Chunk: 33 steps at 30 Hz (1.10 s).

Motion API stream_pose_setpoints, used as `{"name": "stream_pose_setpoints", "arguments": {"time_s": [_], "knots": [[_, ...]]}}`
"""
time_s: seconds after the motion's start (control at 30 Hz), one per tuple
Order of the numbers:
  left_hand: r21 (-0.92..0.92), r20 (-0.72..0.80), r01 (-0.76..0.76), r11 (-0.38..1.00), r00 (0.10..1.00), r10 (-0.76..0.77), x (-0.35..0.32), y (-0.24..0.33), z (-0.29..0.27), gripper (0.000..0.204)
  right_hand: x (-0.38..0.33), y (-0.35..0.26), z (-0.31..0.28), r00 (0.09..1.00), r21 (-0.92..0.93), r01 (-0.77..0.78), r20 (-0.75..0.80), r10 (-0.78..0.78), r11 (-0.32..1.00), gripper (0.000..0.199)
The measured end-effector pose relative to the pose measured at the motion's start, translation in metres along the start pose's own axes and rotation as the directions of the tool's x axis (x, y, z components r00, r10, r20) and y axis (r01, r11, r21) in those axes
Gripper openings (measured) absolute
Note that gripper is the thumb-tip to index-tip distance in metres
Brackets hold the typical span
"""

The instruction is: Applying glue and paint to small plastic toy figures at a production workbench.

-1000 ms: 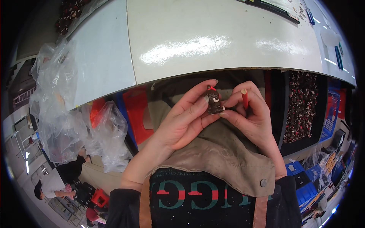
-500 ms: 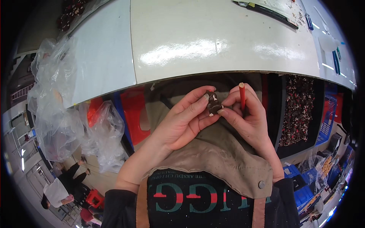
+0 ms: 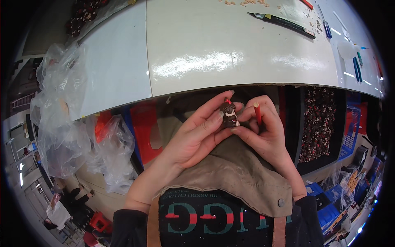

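A small dark brown figurine with a red bow on top and a cream-coloured face sits in my left hand, gripped between thumb and fingers. Close against its right side are the fingertips of my right hand. That hand is curled round a slim red stick with a pale cut end pointing up; its lower end is hidden by the fingers. Both hands are over my brown apron, just below the table's near edge.
The white table carries a craft knife, a blue-handled tool and pale scraps. To my right stands a black tray full of small brown pieces. Clear plastic bags hang left, near a red stool.
The figurine has turned in my left hand, so its face and red bow now show more clearly. Both hands have stayed close together, and the view has shifted slightly.
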State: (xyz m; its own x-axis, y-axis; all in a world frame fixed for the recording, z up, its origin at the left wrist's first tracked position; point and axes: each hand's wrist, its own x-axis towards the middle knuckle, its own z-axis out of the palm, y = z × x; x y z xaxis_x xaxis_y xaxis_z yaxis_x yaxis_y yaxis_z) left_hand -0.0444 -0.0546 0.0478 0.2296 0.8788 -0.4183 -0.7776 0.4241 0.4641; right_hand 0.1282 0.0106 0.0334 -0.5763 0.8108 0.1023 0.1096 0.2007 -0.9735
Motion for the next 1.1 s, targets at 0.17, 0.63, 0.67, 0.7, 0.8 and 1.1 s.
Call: {"name": "stream_pose_setpoints", "arguments": {"time_s": [0.17,0.63,0.67,0.7,0.8,1.1], "knots": [[-0.034,0.033,-0.018,0.999,0.999,0.019,-0.008,-0.003,-0.002,0.046,-0.008,-0.001,0.007,1.0,-0.009,0.009,-0.014,-0.009,1.0,0.03],[-0.025,0.026,-0.02,0.999,0.999,0.021,-0.009,-0.009,0.002,0.045,-0.012,-0.005,0.004,0.997,-0.057,0.077,-0.021,-0.079,0.995,0.028],[-0.026,0.023,-0.018,1.0,1.0,0.019,-0.008,-0.01,0.002,0.045,-0.012,-0.001,0.004,0.995,-0.06,0.095,-0.026,-0.097,0.994,0.028],[-0.025,0.021,-0.017,1.0,1.0,0.017,-0.006,-0.011,0.002,0.045,-0.011,0.002,0.004,0.993,-0.064,0.113,-0.031,-0.115,0.992,0.028],[-0.033,0.025,-0.015,0.999,1.0,0.016,0.002,-0.013,-0.001,0.046,-0.009,0.009,0.002,0.99,-0.073,0.132,-0.037,-0.135,0.989,0.028],[-0.008,0.033,-0.031,0.999,0.999,0.031,0.016,-0.007,-0.001,0.045,0.006,0.018,-0.001,0.983,-0.029,0.18,-0.036,-0.181,0.983,0.024]]}}
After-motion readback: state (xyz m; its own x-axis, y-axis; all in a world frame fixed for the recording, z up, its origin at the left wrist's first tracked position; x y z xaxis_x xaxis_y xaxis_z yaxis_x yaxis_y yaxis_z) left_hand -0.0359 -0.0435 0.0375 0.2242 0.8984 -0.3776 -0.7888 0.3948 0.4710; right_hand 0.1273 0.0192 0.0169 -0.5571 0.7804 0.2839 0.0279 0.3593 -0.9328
